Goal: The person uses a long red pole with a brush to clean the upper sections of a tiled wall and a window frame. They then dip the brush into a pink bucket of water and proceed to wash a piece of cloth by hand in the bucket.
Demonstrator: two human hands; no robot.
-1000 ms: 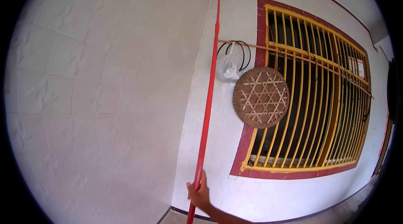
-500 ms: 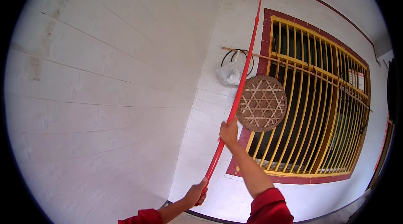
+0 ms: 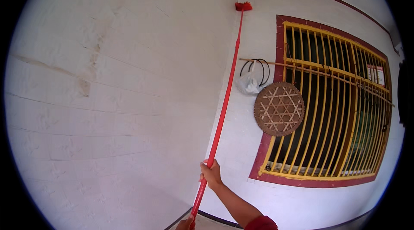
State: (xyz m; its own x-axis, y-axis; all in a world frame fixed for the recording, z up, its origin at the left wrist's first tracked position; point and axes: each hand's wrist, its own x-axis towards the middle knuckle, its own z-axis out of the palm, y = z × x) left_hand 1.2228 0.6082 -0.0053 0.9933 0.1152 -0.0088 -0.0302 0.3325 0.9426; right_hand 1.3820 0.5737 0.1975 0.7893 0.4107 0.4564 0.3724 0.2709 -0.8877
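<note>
A long red pole brush (image 3: pixel 224 108) slants up from the lower middle. Its red bristle head (image 3: pixel 243 6) is up high by the corner where the two walls meet, against the tiled wall as seen from here; I cannot tell how firmly it touches. Partway up the pole, my right hand (image 3: pixel 211 174) is wrapped round it. At the lower edge my left hand (image 3: pixel 186 222) grips the pole's bottom end, partly cut off by the picture.
Right of the pole, a round woven basket tray (image 3: pixel 279 109) hangs before a yellow-barred window (image 3: pixel 332 100). A clear plastic bag (image 3: pixel 249 84) and black hoops (image 3: pixel 266 72) hang beside a thin wooden stick (image 3: pixel 262 62). The left wall (image 3: pixel 108 143) has brown stains.
The brush head has shifted left and slightly down, closer to the corner. Both hands have moved left and lower in the picture, still on the pole.
</note>
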